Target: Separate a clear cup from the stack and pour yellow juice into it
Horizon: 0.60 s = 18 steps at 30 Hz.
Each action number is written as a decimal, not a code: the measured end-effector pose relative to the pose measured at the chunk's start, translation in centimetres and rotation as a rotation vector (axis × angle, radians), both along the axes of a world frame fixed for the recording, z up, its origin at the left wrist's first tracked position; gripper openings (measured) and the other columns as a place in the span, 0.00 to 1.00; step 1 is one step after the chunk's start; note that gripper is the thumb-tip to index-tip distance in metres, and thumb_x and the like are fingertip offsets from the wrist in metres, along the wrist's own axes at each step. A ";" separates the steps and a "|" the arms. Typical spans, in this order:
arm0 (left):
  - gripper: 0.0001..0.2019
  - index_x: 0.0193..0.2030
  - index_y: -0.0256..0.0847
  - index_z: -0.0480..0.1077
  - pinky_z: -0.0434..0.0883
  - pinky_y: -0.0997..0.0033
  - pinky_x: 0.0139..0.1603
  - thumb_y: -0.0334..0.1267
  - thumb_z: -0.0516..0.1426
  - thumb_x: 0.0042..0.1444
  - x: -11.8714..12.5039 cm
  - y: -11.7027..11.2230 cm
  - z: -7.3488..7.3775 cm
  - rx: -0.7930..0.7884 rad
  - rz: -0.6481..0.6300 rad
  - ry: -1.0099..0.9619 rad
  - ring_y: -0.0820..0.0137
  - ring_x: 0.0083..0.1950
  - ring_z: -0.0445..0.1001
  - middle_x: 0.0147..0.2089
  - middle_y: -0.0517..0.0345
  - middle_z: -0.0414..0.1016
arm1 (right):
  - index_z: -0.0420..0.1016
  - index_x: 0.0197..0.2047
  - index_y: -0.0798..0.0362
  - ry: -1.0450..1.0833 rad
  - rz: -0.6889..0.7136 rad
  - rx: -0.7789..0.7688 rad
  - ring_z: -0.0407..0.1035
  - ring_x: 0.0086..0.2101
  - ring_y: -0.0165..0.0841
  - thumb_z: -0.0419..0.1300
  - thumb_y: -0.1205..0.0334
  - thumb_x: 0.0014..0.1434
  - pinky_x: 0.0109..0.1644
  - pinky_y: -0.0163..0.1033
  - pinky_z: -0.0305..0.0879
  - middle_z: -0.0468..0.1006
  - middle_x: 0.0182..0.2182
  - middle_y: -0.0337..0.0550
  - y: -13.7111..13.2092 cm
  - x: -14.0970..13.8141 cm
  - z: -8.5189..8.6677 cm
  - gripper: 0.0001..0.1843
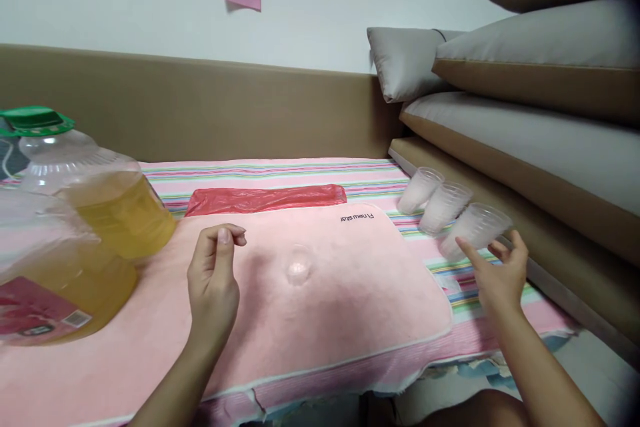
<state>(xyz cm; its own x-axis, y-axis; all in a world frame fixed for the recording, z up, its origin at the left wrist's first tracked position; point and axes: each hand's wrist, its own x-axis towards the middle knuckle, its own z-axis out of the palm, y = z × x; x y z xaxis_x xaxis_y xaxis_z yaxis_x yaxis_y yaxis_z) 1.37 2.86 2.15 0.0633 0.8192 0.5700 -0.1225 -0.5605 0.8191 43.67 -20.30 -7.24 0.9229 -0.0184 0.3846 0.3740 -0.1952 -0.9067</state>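
My right hand (pixel 500 270) is at the nearest of three clear plastic cups, its thumb overlapping the side of that cup (pixel 473 233). Thumb and fingers are spread apart; whether they touch the cup I cannot tell. The middle cup (pixel 445 208) and the far cup (pixel 420 190) stand in a row behind it on the striped cloth. My left hand (pixel 215 273) hovers above the pink mat (pixel 350 320), fingers curled in and thumb against them, with nothing visible in it. Right of it, a single clear cup (pixel 299 270) stands on the mat.
Two large bottles of yellow liquid stand at the left: a rear one (pixel 125 213) with a green cap and a front one (pixel 95 293) with a pink label. A red plastic bag (pixel 265 199) lies behind the mat. Stacked cushions (pixel 530 127) border the right side.
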 end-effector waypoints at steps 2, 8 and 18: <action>0.13 0.44 0.46 0.75 0.67 0.67 0.53 0.50 0.57 0.74 0.0 0.0 0.0 0.010 0.003 -0.008 0.68 0.46 0.71 0.41 0.58 0.72 | 0.63 0.72 0.55 -0.001 0.006 -0.016 0.71 0.60 0.52 0.84 0.43 0.33 0.66 0.52 0.61 0.77 0.55 0.57 0.0 -0.1 -0.1 0.68; 0.13 0.43 0.47 0.76 0.67 0.67 0.53 0.50 0.57 0.74 -0.3 -0.1 0.3 -0.007 -0.004 -0.002 0.67 0.46 0.71 0.41 0.58 0.73 | 0.62 0.72 0.54 -0.006 0.024 -0.001 0.71 0.60 0.51 0.84 0.44 0.32 0.60 0.51 0.67 0.75 0.58 0.61 -0.2 0.4 -0.3 0.68; 0.14 0.42 0.45 0.76 0.68 0.67 0.55 0.51 0.58 0.72 -0.4 0.4 -0.2 -0.093 -0.036 0.013 0.66 0.48 0.72 0.43 0.57 0.74 | 0.61 0.61 0.49 -0.005 0.043 0.042 0.71 0.60 0.52 0.83 0.46 0.32 0.60 0.53 0.67 0.75 0.56 0.61 0.2 0.5 -0.4 0.57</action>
<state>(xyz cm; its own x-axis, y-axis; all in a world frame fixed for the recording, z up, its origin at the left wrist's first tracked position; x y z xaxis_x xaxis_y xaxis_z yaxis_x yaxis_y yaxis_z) 0.92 3.28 1.96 0.1001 0.8654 0.4909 -0.1301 -0.4778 0.8688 44.22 -20.12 -7.68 0.9213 0.0055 0.3887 0.3856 -0.1407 -0.9119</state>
